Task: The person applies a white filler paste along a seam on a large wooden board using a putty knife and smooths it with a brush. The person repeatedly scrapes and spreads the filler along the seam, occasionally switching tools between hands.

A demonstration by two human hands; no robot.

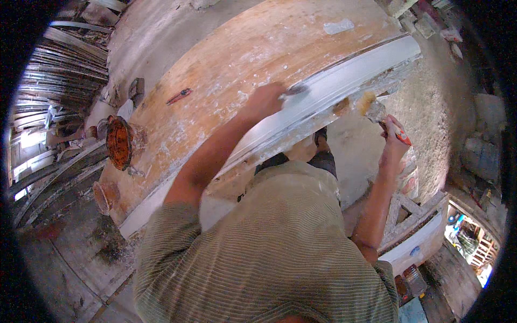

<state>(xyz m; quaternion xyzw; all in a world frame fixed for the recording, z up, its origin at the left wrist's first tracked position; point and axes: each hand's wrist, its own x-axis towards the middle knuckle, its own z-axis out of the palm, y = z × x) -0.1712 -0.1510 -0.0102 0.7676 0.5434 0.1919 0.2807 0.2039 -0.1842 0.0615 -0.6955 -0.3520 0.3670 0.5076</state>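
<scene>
A long white moulding (355,72) lies along the near edge of a wooden worktable (215,64). My left hand (264,102) is closed at its far edge. A small grey piece (298,89), blurred and of a kind I cannot make out, shows at the fingertips, against the white surface. Off the table's near edge, to the right, my right hand (396,134) grips a paintbrush (375,111) by its red handle. The brush's pale yellow bristles point up and left, beside the table edge and apart from the moulding.
A red-handled tool (179,96) and a flat whitish piece (338,26) lie on the table. At its left end stand a rusty orange-brown container (119,143) and a smaller pot (106,197). Long strips (70,64) are stacked far left. A pale frame (412,226) stands at my right.
</scene>
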